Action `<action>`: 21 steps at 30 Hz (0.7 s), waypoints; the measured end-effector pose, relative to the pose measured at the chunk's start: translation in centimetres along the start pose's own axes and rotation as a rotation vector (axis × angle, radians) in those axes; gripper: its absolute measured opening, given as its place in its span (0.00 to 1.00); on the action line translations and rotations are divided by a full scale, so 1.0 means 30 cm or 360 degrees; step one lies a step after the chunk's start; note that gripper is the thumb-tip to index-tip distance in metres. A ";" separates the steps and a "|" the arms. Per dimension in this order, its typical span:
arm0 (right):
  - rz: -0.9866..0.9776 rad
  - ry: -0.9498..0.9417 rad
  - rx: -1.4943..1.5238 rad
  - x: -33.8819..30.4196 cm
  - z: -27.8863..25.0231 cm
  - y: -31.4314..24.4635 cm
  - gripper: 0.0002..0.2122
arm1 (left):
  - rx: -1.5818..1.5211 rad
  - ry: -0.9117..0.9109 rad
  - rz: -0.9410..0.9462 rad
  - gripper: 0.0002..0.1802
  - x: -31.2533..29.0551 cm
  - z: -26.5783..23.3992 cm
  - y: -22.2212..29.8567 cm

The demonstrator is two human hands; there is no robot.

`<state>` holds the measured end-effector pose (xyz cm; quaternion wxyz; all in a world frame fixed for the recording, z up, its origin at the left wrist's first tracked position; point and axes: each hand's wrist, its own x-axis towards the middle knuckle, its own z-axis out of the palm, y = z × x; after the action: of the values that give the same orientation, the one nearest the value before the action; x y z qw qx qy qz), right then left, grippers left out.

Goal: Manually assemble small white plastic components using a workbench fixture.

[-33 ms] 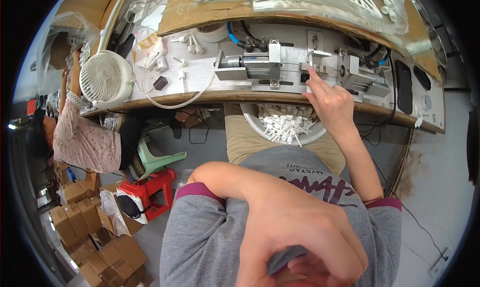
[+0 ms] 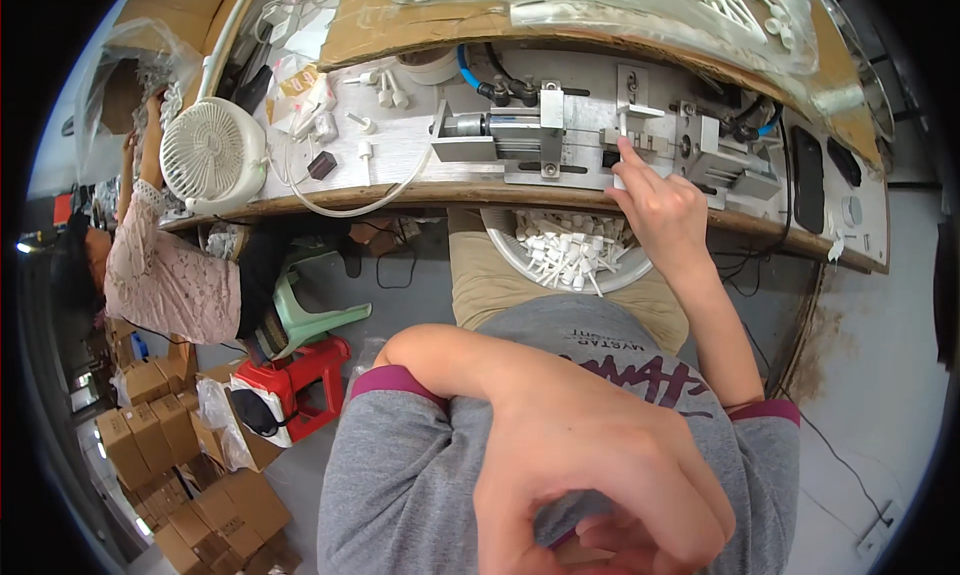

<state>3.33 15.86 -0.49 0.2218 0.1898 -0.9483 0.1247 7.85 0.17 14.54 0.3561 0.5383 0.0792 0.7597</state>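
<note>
My right hand [image 2: 660,210] reaches to the metal clamping fixture [image 2: 640,140] on the bench. Its fingers are closed, and the index fingertip lies against a thin white plastic stick [image 2: 622,123] standing in the fixture. Just below the bench edge, a white basin [image 2: 515,265] filled with small white plastic pieces [image 2: 570,250] rests at my lap. Close to the camera, my left hand [image 2: 610,465] is bent across my chest with its fingers curled round. The lower edge cuts off part of it, so whatever it grips, if anything, is hidden.
Metal cylinders [image 2: 495,135] flank the fixture, with black and blue hoses behind. On the left stand a white fan [image 2: 212,155] and loose white parts [image 2: 390,90]. A dark phone [image 2: 808,175] lies right. A co-worker [image 2: 175,275] sits left, near a red stool [image 2: 310,390] and cartons [image 2: 215,515].
</note>
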 end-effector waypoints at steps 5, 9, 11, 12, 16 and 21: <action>-0.0028 0.0019 0.0015 0.009 -0.001 -0.013 0.12 | -0.0248 0.0109 0.0204 0.26 0.014 0.024 -0.002; -0.0055 0.0072 0.0007 0.002 0.021 0.008 0.12 | 0.0040 -0.0025 0.0161 0.18 0.023 0.012 0.041; -0.0046 0.0075 0.0023 -0.010 0.024 0.017 0.13 | 0.0101 -0.0030 0.0120 0.15 0.002 0.022 0.051; -0.0040 0.0054 0.0030 -0.007 0.020 0.012 0.11 | 0.0096 0.0067 0.0159 0.13 -0.022 0.043 0.042; -0.0178 0.0167 0.0287 -0.008 0.005 0.006 0.11 | 0.0382 0.0248 -0.0006 0.09 -0.109 0.040 0.110; -0.0381 -0.0268 0.0730 -0.138 0.007 -0.036 0.14 | 0.1382 0.0906 -0.0330 0.09 -0.326 -0.064 0.084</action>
<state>7.14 16.09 -2.43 0.1066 0.3557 -0.8811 0.2928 6.64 -7.29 7.58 0.1382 0.3980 0.5329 0.7338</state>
